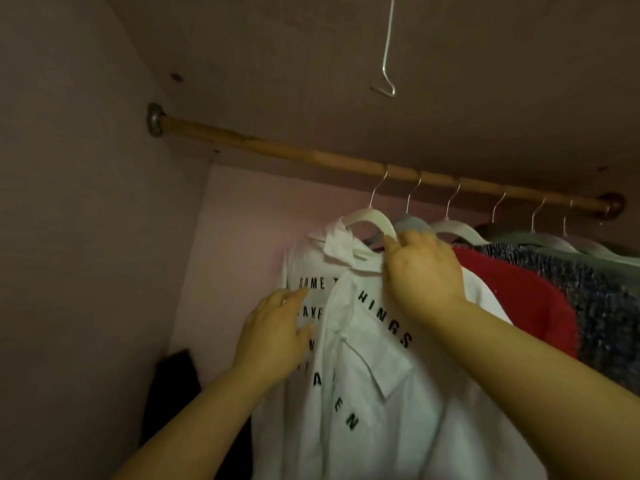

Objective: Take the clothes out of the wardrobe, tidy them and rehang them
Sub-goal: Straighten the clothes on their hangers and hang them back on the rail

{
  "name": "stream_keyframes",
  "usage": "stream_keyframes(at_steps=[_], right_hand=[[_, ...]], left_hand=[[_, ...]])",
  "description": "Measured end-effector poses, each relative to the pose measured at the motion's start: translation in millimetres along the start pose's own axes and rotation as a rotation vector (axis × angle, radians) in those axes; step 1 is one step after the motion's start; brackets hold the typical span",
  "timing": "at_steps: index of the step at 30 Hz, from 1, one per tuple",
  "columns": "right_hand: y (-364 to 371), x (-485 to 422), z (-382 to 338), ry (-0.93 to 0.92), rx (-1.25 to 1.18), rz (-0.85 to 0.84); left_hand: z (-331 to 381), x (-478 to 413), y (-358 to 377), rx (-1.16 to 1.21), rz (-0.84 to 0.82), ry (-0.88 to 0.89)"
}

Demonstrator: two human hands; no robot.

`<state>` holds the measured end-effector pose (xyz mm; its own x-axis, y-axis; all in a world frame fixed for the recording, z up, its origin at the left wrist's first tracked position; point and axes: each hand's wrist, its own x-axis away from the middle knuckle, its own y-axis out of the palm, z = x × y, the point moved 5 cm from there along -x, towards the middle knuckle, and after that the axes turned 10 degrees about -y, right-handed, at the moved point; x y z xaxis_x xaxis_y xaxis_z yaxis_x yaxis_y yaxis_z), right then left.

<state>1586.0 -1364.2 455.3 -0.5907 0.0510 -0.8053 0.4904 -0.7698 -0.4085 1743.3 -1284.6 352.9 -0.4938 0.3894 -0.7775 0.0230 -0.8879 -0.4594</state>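
Right grip (424,268), a bare hand, is closed narrow on the white hanger (367,216), thumb against the hanger's arm where it runs into the collar and fingers curled over behind it. Left grip (277,334) lies lower and to the left, its fingers nearly straight and spread flat on the front of the white shirt (381,375), holding nothing.

That shirt hangs inside the wardrobe (86,237), its long axis running down from the collar at the top to a hem cut off by the lower edge of the view. Its front, printed with black letters, is turned toward the camera and slightly to the left. The hanger's wire hook sits over the wooden rail (277,152), which slants from upper left to lower right.

Along the rail to the right, further hangers carry a red garment (519,299) just beside the shirt, then a blue-grey knit (606,306) and a green garment (623,259), packed close. A dark garment (176,386) hangs low at the left wall. A bare wire hook (388,46) dangles from above.
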Motion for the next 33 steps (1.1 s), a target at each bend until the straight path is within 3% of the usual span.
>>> stream_keyframes(at_steps=[7, 14, 25, 33], right_hand=[[7.8, 102.4, -43.7, -0.148, -0.186, -0.179], [-21.5, 259.0, -96.6, -0.287, -0.476, -0.398], [-144.7, 502.9, -208.8, -0.569, -0.982, -0.676], [-266.4, 604.6, -292.6, -0.802, -1.204, -0.836]], left_hand=[[20.5, 81.8, -21.6, -0.234, -0.137, -0.136], [44.0, 245.8, -54.0, -0.518, -0.337, -0.344], [91.6, 566.7, -161.4, -0.753, -0.629, -0.805], [122.1, 750.6, -296.0, -0.876, -0.598, -1.174]])
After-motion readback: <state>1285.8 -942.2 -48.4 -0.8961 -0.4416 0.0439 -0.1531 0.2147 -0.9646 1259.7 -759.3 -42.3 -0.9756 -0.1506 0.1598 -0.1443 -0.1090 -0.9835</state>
